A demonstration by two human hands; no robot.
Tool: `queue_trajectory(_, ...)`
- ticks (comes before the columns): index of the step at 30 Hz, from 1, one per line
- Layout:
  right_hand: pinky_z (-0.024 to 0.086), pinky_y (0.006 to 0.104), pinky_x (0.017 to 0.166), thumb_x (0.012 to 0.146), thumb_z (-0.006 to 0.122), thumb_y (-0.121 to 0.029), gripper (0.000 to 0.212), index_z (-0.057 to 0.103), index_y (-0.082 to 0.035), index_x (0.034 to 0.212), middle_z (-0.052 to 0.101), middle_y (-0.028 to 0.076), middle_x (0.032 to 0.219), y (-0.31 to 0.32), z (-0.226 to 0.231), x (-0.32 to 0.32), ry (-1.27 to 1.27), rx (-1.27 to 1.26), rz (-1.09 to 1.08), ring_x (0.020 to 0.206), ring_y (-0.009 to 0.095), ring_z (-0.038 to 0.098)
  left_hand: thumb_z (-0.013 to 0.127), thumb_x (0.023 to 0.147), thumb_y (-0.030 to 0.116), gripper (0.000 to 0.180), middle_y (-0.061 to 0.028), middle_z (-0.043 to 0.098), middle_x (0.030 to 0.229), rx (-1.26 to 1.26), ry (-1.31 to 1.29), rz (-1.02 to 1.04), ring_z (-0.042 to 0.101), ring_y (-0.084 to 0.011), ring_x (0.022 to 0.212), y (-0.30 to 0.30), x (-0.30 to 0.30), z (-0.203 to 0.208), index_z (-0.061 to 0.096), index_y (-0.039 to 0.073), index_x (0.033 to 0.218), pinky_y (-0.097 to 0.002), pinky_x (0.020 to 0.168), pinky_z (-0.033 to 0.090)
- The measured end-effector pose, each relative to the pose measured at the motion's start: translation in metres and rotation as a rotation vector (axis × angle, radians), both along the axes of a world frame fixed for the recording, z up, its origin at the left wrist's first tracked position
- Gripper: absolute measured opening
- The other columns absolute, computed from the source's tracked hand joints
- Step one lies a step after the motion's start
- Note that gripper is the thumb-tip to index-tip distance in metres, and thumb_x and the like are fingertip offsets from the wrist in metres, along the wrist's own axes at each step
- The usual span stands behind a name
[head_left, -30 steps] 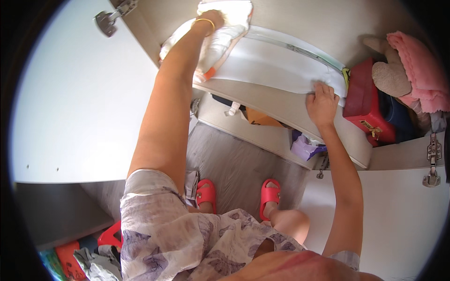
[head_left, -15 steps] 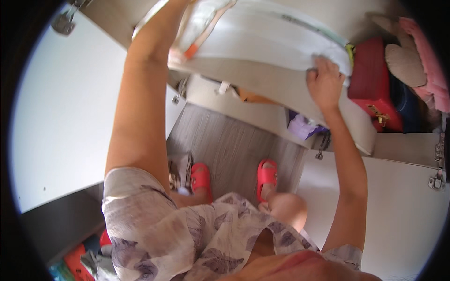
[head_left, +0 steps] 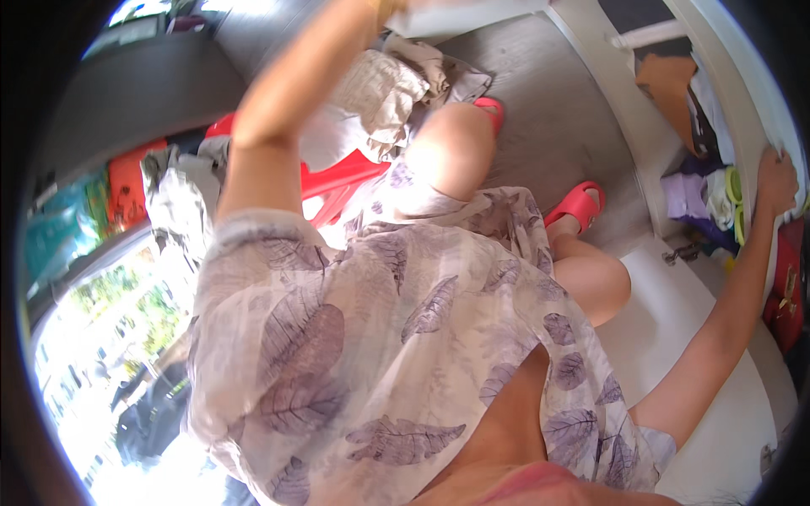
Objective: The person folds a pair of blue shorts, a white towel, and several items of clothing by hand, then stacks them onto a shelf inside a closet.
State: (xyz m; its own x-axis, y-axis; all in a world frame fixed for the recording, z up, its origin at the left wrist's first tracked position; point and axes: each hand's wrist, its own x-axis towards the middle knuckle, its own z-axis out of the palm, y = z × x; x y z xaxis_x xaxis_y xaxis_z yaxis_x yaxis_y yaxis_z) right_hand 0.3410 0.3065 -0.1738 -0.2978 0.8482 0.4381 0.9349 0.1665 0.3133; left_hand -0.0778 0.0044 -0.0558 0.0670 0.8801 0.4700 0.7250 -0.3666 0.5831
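My right hand (head_left: 777, 184) rests on the pale cabinet shelf (head_left: 753, 93) at the far right. It holds nothing that I can see, and its partly bent fingers are foreshortened near the rim. The left arm (head_left: 295, 93) reaches up and away, blurred by motion. A yellowish band circles that wrist (head_left: 386, 10); the left hand is mostly cut off by the top edge, so its grip is hidden. Below that arm, crumpled cream and beige clothes (head_left: 380, 93) lie over and beside a red plastic stool (head_left: 346, 175).
A white cabinet door (head_left: 675, 325) stands open at lower right. Inside the cabinet are a brown item (head_left: 671, 88), a lilac cloth (head_left: 685, 196) and a red case (head_left: 786, 274). Grey clothing (head_left: 181, 190) and colourful bags (head_left: 63, 223) sit left, above a bright window (head_left: 105, 337).
My view has turned left, bringing the window and clothes pile into sight and shifting the cabinet right. My left arm has swung away from the cabinet's interior. The right hand stays at the shelf.
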Motion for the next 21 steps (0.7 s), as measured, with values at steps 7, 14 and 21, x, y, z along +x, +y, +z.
queue_trajectory(7,0.045,0.0433,0.082,0.084,0.042,-0.028,0.034,0.063,-0.012,0.105,0.064,0.010,0.102,-0.028,0.017,-0.014,0.017,0.151,0.165,0.094,0.030,0.060,0.054,0.083,0.014,0.019,-0.0117,0.063,0.068,-0.721,-0.031,0.402,0.059,-0.0231,0.061,-0.333,0.015,-0.203,0.066,0.003,0.092,-0.0337,0.060,0.048)
queue_trajectory(14,0.047,0.0380,0.067,0.082,0.045,-0.007,0.018,0.063,-0.006,0.079,0.064,0.011,0.078,-0.177,-0.018,-0.092,0.385,-0.242,0.920,0.073,0.027,0.061,0.059,0.079,0.025,0.024,-0.0202,0.064,0.081,-0.722,-0.039,0.972,0.063,-0.0355,0.076,-0.373,-0.008,-0.216,0.066,0.006,0.091,-0.0421,0.067,0.049)
queue_trajectory(21,0.040,0.0375,0.077,0.078,0.056,-0.011,0.010,0.063,-0.010,0.086,0.063,0.006,0.083,-0.348,-0.023,-0.106,0.251,-0.291,0.993,0.079,0.024,0.059,0.053,0.081,0.028,0.053,-0.0118,0.037,0.138,-0.679,0.350,1.400,0.030,-0.0341,0.129,-0.335,-0.122,-0.219,0.041,0.012,0.130,-0.0474,0.097,0.036)
